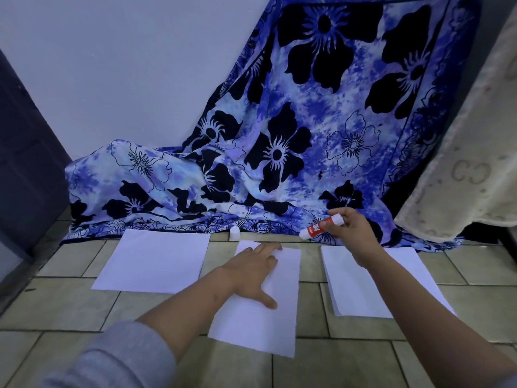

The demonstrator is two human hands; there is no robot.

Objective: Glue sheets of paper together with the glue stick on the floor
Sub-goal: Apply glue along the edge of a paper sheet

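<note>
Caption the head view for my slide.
Left hand presses the middle paper sheet on the tiled floor; right hand holds the glue stick.

On the tiled floor (70, 303) a centre sheet (260, 326) was laid, flanked by a single sheet (156, 261) at 10 o'clock, a paper stack (352, 292) at 3, a white cap (234, 233) and flowered cloth (195, 197) at 12.

Print on the glue stick (314, 229) cannot be read; its tip appears blurred. The paper stack (344, 281) is partly hidden by the right forearm (402, 289).

Dim, bluish, soft light; wide-angle bending at edges
</note>
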